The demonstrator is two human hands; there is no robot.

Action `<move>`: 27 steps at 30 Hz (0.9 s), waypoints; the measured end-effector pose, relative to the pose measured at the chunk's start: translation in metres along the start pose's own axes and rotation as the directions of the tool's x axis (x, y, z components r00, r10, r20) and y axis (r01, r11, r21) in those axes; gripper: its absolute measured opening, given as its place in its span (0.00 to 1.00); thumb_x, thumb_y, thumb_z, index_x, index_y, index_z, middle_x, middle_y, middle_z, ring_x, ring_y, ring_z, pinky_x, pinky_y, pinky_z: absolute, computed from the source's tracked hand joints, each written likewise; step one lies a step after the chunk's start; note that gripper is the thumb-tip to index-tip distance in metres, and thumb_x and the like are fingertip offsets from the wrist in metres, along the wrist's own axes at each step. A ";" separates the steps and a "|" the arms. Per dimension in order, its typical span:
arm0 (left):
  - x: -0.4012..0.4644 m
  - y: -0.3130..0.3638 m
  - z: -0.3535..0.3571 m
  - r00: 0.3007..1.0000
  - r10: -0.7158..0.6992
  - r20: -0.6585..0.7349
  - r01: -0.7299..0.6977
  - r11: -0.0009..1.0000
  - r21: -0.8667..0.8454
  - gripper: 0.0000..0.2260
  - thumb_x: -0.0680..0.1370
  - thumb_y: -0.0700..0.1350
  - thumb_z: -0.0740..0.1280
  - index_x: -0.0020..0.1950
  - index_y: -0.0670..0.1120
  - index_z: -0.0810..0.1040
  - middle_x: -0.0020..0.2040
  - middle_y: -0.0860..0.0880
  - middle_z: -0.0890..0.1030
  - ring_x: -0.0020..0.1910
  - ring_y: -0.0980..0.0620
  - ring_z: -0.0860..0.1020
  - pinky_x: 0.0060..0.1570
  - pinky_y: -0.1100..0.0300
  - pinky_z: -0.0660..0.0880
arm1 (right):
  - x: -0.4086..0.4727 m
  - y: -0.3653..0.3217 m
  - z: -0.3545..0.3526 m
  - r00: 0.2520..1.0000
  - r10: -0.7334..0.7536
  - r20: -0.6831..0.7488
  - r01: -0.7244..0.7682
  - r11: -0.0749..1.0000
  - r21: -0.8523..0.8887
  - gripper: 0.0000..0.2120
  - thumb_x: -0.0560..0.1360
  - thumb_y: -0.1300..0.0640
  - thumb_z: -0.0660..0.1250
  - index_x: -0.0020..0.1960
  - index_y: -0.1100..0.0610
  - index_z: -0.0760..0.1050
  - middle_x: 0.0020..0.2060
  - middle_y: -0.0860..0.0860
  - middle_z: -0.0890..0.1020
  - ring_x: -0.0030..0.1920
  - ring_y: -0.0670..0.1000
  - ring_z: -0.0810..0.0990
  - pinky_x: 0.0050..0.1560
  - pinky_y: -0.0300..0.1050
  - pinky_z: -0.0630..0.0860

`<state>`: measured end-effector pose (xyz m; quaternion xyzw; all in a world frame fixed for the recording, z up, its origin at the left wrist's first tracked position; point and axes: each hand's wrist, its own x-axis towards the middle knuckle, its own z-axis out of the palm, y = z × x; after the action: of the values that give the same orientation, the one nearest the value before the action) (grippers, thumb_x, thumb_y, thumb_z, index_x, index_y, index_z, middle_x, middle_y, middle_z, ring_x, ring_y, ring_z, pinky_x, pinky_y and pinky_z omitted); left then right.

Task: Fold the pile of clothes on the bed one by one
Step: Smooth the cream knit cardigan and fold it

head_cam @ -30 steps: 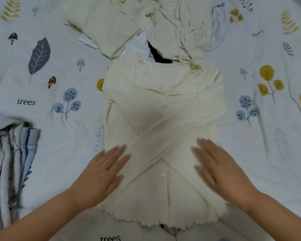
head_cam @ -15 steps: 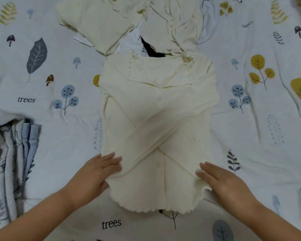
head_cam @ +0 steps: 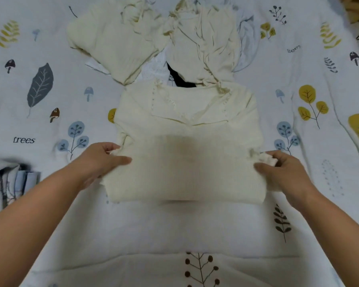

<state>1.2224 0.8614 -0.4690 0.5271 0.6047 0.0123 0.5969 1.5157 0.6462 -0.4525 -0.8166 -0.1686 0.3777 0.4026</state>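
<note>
Head view: the left hand (head_cam: 101,160) and right hand (head_cam: 282,168) each pinch a side edge of the cream cardigan (head_cam: 184,141), its hem doubled up between the 2 hands. Beyond their fingertips lies the clothes pile (head_cam: 153,38) (unfolded, mostly cream) on the bed (head_cam: 195,228).

A cardigan (head_cam: 187,129) lies at the centre of a printed bedsheet (head_cam: 195,230), its lower half doubled up over its middle. The left hand (head_cam: 101,162) grips the fold's left edge, the right hand (head_cam: 282,170) its right edge. Behind the cardigan, touching its collar, sits a pile of unfolded clothes (head_cam: 164,38). Far left, at the frame's edge, lies a striped folded garment (head_cam: 10,187).
</note>
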 end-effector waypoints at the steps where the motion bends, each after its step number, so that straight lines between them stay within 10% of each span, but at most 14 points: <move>1: 0.003 -0.002 0.001 0.999 -0.035 -0.006 0.035 0.999 -0.020 0.08 0.71 0.42 0.73 0.48 0.46 0.79 0.44 0.46 0.81 0.39 0.50 0.78 0.35 0.60 0.73 | 0.004 0.001 0.003 0.998 0.055 0.032 -0.055 0.998 -0.007 0.07 0.72 0.63 0.70 0.44 0.52 0.76 0.42 0.52 0.82 0.38 0.48 0.78 0.37 0.41 0.74; 8: 0.000 -0.014 -0.003 1.000 0.000 -0.010 -0.001 0.990 -0.144 0.13 0.70 0.32 0.71 0.50 0.47 0.79 0.50 0.43 0.81 0.42 0.48 0.79 0.38 0.59 0.76 | 0.015 0.004 0.003 0.996 0.015 0.089 0.007 0.971 -0.239 0.14 0.71 0.71 0.66 0.43 0.51 0.77 0.35 0.49 0.81 0.37 0.51 0.76 0.38 0.44 0.71; 14: 0.019 0.052 -0.009 0.961 0.259 -0.101 -0.277 0.911 -0.305 0.12 0.73 0.31 0.64 0.47 0.48 0.78 0.35 0.54 0.83 0.34 0.58 0.81 0.34 0.67 0.78 | 0.045 -0.043 -0.010 0.986 -0.156 0.053 0.156 0.988 -0.006 0.15 0.72 0.72 0.65 0.40 0.52 0.76 0.26 0.41 0.78 0.28 0.41 0.74 0.28 0.35 0.72; 18: 0.053 0.084 -0.014 0.917 0.282 -0.281 -0.379 0.834 -0.401 0.12 0.74 0.34 0.67 0.53 0.48 0.78 0.50 0.49 0.82 0.46 0.55 0.81 0.46 0.62 0.78 | 0.086 -0.070 -0.006 0.976 -0.188 -0.108 0.203 0.968 0.145 0.14 0.73 0.70 0.65 0.45 0.51 0.75 0.34 0.41 0.81 0.36 0.43 0.79 0.31 0.33 0.76; 23: 0.084 0.066 0.007 0.860 0.157 -0.486 -0.163 0.986 0.030 0.29 0.76 0.49 0.67 0.73 0.45 0.60 0.70 0.44 0.67 0.66 0.46 0.69 0.65 0.53 0.66 | 0.118 -0.058 0.021 0.970 0.000 -0.243 -0.026 0.994 -0.104 0.35 0.74 0.51 0.69 0.74 0.55 0.54 0.67 0.56 0.67 0.65 0.55 0.70 0.64 0.49 0.69; 27: 0.074 0.041 0.027 0.857 0.113 -0.504 0.004 0.974 0.225 0.29 0.76 0.55 0.64 0.71 0.41 0.61 0.68 0.40 0.67 0.65 0.39 0.68 0.63 0.49 0.65 | 0.102 -0.035 0.038 0.963 0.114 -0.246 -0.176 0.953 -0.248 0.39 0.73 0.44 0.66 0.75 0.59 0.51 0.69 0.60 0.65 0.67 0.62 0.67 0.64 0.53 0.65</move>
<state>1.2878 0.9111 -0.5030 0.5838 0.7242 0.1030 0.3523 1.5550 0.7466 -0.4892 -0.9115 -0.1100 0.2837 0.2766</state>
